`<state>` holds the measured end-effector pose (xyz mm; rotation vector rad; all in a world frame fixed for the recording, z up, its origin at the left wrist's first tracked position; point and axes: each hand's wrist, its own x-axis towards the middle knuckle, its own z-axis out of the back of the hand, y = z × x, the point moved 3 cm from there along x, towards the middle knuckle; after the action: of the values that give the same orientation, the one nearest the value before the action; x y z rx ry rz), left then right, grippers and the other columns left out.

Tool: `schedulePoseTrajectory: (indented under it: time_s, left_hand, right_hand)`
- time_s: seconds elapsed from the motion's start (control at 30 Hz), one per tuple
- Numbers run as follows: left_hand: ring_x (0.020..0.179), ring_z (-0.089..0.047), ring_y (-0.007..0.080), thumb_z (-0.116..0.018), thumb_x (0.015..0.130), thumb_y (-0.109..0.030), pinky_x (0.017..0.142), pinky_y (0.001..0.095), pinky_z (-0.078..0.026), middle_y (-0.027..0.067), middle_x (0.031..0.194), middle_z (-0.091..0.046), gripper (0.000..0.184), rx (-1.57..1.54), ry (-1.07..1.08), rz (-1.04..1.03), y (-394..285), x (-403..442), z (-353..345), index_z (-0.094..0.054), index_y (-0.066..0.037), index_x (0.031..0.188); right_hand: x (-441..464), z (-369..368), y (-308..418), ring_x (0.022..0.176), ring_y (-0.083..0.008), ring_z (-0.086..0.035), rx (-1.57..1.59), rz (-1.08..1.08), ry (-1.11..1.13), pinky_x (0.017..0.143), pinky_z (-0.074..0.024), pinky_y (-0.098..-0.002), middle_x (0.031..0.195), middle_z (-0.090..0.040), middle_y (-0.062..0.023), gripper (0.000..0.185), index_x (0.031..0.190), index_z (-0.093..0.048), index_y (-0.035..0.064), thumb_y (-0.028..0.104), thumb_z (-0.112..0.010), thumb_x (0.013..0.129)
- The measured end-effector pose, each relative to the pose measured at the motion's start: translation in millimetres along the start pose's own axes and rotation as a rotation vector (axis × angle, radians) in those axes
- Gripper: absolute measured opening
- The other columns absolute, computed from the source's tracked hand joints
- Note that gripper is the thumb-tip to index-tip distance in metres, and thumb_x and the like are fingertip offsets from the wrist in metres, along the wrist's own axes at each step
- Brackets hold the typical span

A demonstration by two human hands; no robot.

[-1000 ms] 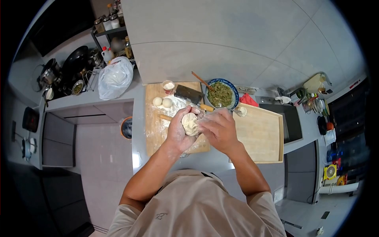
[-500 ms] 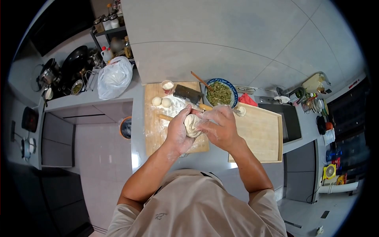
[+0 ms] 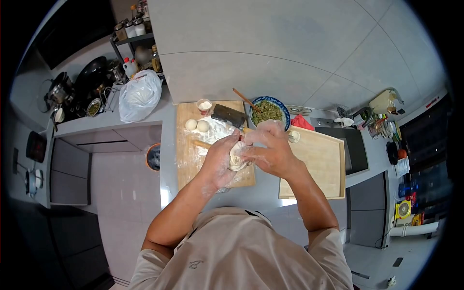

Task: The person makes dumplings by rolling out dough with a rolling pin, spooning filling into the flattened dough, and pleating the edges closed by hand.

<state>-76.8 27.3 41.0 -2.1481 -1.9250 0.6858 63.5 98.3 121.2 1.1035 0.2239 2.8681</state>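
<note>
A pleated filled dough bun (image 3: 237,157) rests cupped in my floury left hand (image 3: 218,162), whose fingers curve round its side. My right hand (image 3: 271,153) pinches at the top edge of the dough, its other fingers raised. Both hands are above the front of a floured wooden board (image 3: 189,164). On the board lie two dough balls (image 3: 203,126), a broad cleaver (image 3: 228,115) and a small cup of flour (image 3: 204,105). A wooden rolling pin (image 3: 202,144) shows beside my left hand, partly hidden.
A blue-rimmed bowl (image 3: 287,116) of green filling with a wooden stick stands behind my right hand. To the right, a wooden tray (image 3: 314,164) carries a bun (image 3: 294,137) at its far left corner. A sink (image 3: 355,150) lies beyond; a white plastic bag (image 3: 140,96) sits left.
My right hand has shifted slightly and turned over the dough, with its fingers lifted more. The bun has tilted a little in my left hand and is more covered.
</note>
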Motion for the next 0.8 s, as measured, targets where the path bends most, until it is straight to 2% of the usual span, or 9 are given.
schedulePoseTrajectory:
  time_s: [0.17,0.23,0.27,0.33,0.37,0.43,0.57,0.63,0.8]
  left_hand:
    - [0.098,-0.070,0.0204,-0.052,0.114,-0.028,0.085,0.0368,-0.059,0.0088,0.108,-0.070,0.025,0.013,-0.086,0.001,-2,-2,0,-0.064,-0.006,0.118]
    - [0.101,-0.070,0.0225,-0.050,0.114,-0.030,0.086,0.0375,-0.059,0.0116,0.109,-0.069,0.028,-0.131,0.060,-0.005,-1,2,10,-0.064,-0.006,0.114]
    - [0.101,-0.070,0.0225,-0.050,0.114,-0.030,0.086,0.0375,-0.059,0.0116,0.109,-0.069,0.028,-0.130,0.060,-0.007,1,4,16,-0.064,-0.006,0.114]
    - [0.099,-0.069,0.0247,-0.048,0.113,-0.032,0.087,0.0387,-0.059,0.0119,0.107,-0.069,0.031,-0.241,0.163,-0.189,-2,4,14,-0.064,-0.007,0.109]
    - [0.099,-0.069,0.0247,-0.048,0.113,-0.032,0.087,0.0387,-0.059,0.0119,0.107,-0.069,0.031,-0.242,0.162,-0.188,0,6,13,-0.064,-0.007,0.109]
    - [0.093,-0.068,0.0261,-0.046,0.113,-0.033,0.086,0.0388,-0.058,0.0116,0.104,-0.068,0.032,-0.185,0.006,-0.298,1,7,17,-0.064,-0.007,0.106]
    - [0.091,-0.067,0.0243,-0.047,0.113,-0.031,0.086,0.0383,-0.057,0.0101,0.102,-0.067,0.030,-0.096,0.005,-0.344,1,7,9,-0.063,-0.007,0.104]
    - [0.096,-0.066,0.0216,-0.047,0.110,-0.022,0.087,0.0372,-0.055,0.0105,0.104,-0.067,0.024,-0.025,0.059,-0.336,0,5,8,-0.062,-0.004,0.106]
    - [0.094,-0.065,0.0197,-0.049,0.111,-0.025,0.087,0.0353,-0.055,0.0085,0.102,-0.067,0.024,-0.022,0.042,-0.328,2,5,8,-0.062,-0.006,0.105]
  right_hand:
    - [-6,-12,0,0.110,-0.0265,-0.058,-0.052,0.023,-0.031,0.091,-0.0457,-0.0452,0.111,-0.067,0.0041,0.028,0.097,-0.079,0.0208,0.019,-0.089,0.071]
    - [-4,-9,6,0.108,-0.0266,-0.058,-0.071,0.034,-0.049,0.091,-0.0459,-0.0451,0.111,-0.067,0.0034,0.028,0.098,-0.080,0.0198,0.021,-0.089,0.071]
    - [-4,-2,12,0.105,-0.0265,-0.057,-0.065,-0.073,-0.108,0.089,-0.0462,-0.0438,0.110,-0.067,0.0026,0.032,0.101,-0.081,0.0197,0.022,-0.090,0.071]
    - [-7,0,19,0.102,-0.0264,-0.057,-0.058,-0.177,-0.165,0.088,-0.0465,-0.0425,0.109,-0.067,0.0018,0.035,0.105,-0.082,0.0196,0.023,-0.090,0.070]
    - [-10,-1,22,0.099,-0.0257,-0.056,-0.098,-0.207,-0.178,0.086,-0.0465,-0.0409,0.107,-0.067,0.0018,0.039,0.108,-0.082,0.0198,0.023,-0.090,0.070]
    - [-11,-5,25,0.097,-0.0250,-0.056,-0.137,-0.251,-0.190,0.084,-0.0465,-0.0394,0.105,-0.067,0.0018,0.043,0.112,-0.083,0.0201,0.024,-0.091,0.070]
    - [-2,-8,31,0.094,-0.0224,-0.056,-0.172,-0.201,-0.215,0.080,-0.0452,-0.0376,0.102,-0.068,0.0042,0.040,0.110,-0.083,0.0212,0.020,-0.089,0.070]
    - [-1,-8,30,0.094,-0.0217,-0.056,-0.178,-0.183,-0.222,0.079,-0.0448,-0.0375,0.101,-0.068,0.0049,0.038,0.108,-0.083,0.0214,0.018,-0.088,0.071]
    - [-6,-17,25,0.093,-0.0216,-0.058,-0.213,-0.092,-0.147,0.079,-0.0445,-0.0384,0.104,-0.070,0.0050,0.027,0.102,-0.080,0.0187,0.020,-0.084,0.076]
